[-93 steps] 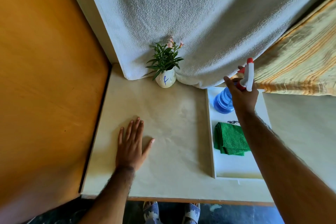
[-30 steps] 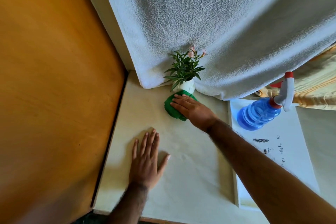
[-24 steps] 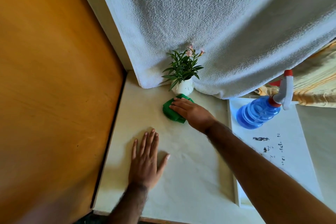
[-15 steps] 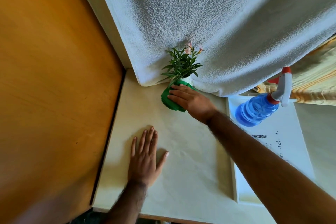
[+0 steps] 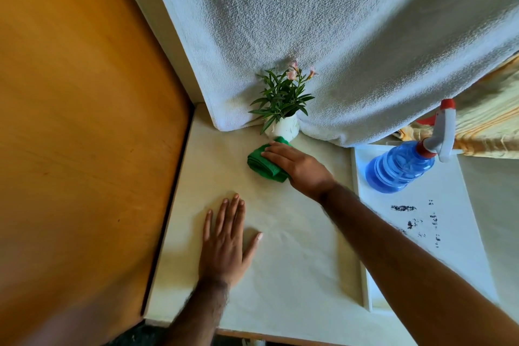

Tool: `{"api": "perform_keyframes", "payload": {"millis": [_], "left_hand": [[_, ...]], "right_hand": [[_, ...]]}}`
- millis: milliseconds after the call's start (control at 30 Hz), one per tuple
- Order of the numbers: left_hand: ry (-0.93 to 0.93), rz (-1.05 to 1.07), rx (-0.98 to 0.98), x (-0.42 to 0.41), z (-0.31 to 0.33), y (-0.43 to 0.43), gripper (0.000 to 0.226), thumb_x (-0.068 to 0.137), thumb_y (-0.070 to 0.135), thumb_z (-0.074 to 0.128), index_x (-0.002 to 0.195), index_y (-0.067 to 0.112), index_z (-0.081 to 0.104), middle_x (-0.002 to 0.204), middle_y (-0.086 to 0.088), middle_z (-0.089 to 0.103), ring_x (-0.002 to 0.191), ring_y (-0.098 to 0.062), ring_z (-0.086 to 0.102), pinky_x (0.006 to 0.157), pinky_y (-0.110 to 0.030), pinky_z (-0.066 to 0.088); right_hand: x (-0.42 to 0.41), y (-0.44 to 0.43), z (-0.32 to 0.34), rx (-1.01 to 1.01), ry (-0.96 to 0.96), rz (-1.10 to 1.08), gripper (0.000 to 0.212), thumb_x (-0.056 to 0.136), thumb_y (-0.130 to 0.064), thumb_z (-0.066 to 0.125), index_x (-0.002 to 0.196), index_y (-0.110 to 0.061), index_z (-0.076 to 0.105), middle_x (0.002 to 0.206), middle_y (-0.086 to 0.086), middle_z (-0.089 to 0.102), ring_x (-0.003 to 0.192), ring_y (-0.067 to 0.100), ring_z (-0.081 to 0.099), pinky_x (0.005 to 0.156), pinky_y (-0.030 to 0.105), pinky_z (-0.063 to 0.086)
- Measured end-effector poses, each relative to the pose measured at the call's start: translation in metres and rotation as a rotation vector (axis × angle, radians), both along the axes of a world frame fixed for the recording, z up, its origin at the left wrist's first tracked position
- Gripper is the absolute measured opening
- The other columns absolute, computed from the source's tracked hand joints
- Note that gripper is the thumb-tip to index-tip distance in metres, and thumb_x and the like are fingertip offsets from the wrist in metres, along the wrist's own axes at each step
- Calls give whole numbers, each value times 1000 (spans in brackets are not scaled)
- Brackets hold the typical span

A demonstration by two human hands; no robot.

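- Green folded microfibre cloth [image 5: 262, 166], lying flat on the pale cream tabletop [image 5: 295, 275], toward the far side and touching the foot of the plant pot.
- Pressed down from above by the right hand [image 5: 299, 167], palm down, fingers straight and held close together, fingertips pointing left over the fabric (no curl round it, no pinch).
- Left and near edges of the cloth showing beyond the fingers, layered folds visible along the near edge.
- Small white ceramic pot [image 5: 282, 128] just behind, upright, filled with narrow green leaves and a few pink blossoms, backed against the hanging towel.
- Left hand [image 5: 226, 244] flat on the same tabletop, nearer the front edge and well apart from the cloth, fingers straight and slightly spread, thumb out to the right, holding nothing.
- Right forearm stretched diagonally from the lower right corner, crossing the tray's near left part.
- Shallow white rectangular tray [image 5: 455, 261] to the right of the cloth, with dark specks [image 5: 403, 208] scattered on its floor.
- Translucent blue plastic spray bottle [image 5: 398, 168] with a red-and-white trigger head, at the tray's far end.
- Thick white terry towel [image 5: 337, 36] draped behind everything, hem resting on the tabletop.
- Yellow striped fabric [image 5: 491, 118] at the right edge, behind the bottle.
- Orange-brown wooden panel [image 5: 84, 121] along the tabletop's left side.
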State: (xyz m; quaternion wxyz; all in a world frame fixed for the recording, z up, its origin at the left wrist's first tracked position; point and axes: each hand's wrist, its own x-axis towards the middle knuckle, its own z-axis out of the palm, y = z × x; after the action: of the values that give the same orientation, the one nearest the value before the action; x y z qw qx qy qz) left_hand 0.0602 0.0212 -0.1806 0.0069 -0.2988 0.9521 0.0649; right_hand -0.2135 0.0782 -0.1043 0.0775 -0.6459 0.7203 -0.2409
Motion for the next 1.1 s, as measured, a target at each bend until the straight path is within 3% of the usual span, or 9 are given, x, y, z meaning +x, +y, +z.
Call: {"api": "perform_keyframes", "payload": {"millis": [167, 267, 367, 833, 1000, 1100], "left_hand": [[-9, -2, 0, 1, 0, 0, 89, 98, 72, 35, 165, 17, 15, 175, -6, 18, 161, -27, 17, 125, -57, 32], [-13, -2, 6, 1, 0, 0, 89, 98, 72, 35, 165, 17, 14, 175, -5, 17, 162, -26, 16, 125, -57, 32], [-22, 2, 8, 0, 1, -1, 89, 98, 72, 33, 165, 17, 13, 175, -6, 18, 162, -26, 17, 125, -57, 32], [-58, 4, 12, -1, 6, 1, 89, 98, 73, 25, 166, 17, 12, 175, -6, 16, 161, -27, 17, 127, -57, 30], [-54, 2, 5, -2, 5, 0, 89, 98, 72, 30, 165, 17, 13, 175, -6, 16, 161, -26, 16, 126, -57, 31], [-64, 4, 6, -1, 6, 0, 89, 98, 73, 25, 166, 17, 12, 175, -6, 16, 161, -27, 16, 126, -57, 30]], "right_hand": [[-10, -5, 14, -139, 163, -20, 48, 97, 6, 33, 133, 1, 64, 137, 20, 64, 135, 38, 53, 116, 50, 40], [-16, -3, 11, -119, 174, -28, 45, 92, 15, 44, 131, 4, 64, 136, 23, 64, 134, 42, 54, 113, 54, 43], [-14, 0, 6, -99, 126, -49, 54, 84, 27, 57, 132, 5, 63, 138, 24, 62, 134, 43, 53, 112, 56, 44], [-4, 10, -3, 48, -166, -122, 65, 81, 24, 58, 140, -5, 59, 147, 16, 56, 139, 32, 51, 108, 50, 49], [1, 1, 11, -92, 36, 12, 60, 81, 25, 61, 136, -1, 62, 140, 20, 62, 134, 38, 55, 111, 52, 46], [-6, -12, 18, -156, 152, 42, 45, 93, 16, 50, 133, 1, 64, 137, 23, 63, 134, 43, 53, 115, 55, 40]]}}
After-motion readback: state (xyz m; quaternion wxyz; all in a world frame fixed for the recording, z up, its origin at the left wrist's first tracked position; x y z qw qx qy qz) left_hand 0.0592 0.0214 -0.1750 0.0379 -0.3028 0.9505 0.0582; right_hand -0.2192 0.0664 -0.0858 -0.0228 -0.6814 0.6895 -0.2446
